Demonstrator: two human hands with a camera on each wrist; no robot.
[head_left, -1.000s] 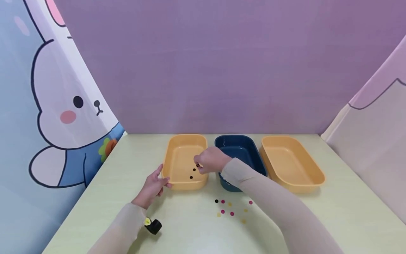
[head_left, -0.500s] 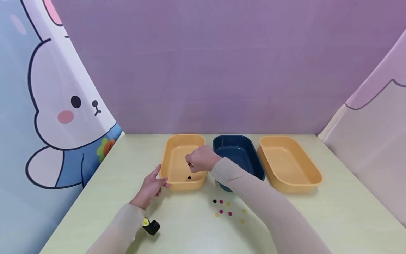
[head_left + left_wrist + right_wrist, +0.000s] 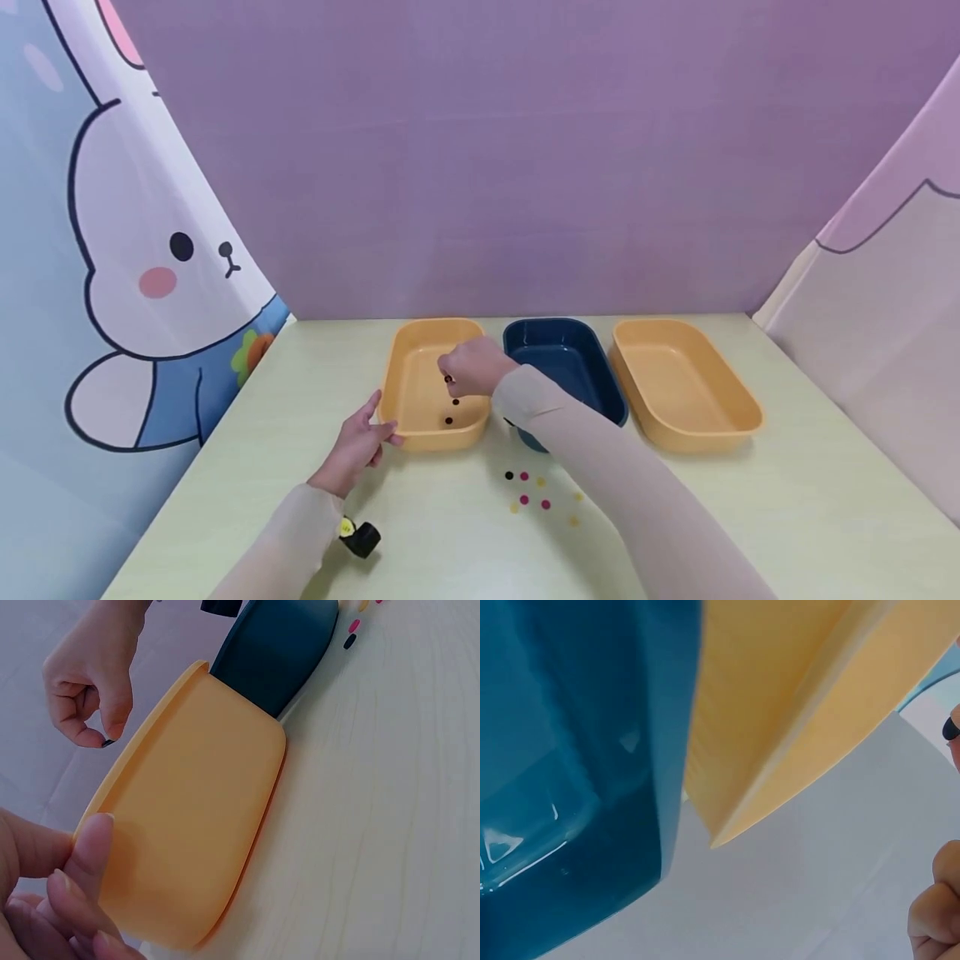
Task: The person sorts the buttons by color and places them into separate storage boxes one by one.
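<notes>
A right hand (image 3: 477, 367) pinches a black disc (image 3: 448, 379) over a yellow tray (image 3: 441, 441) gripped by the left hand (image 3: 358, 439).

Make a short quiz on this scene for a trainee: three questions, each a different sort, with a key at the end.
1. Count: In the head view, how many pink discs show on the table?
2. True or false: The blue tray stands between the left yellow tray and the right yellow tray.
3. Fill in: While the left hand touches the left yellow tray, the right hand pinches a disc coloured ____.

Key: 1. Three; 2. True; 3. Black.
</notes>
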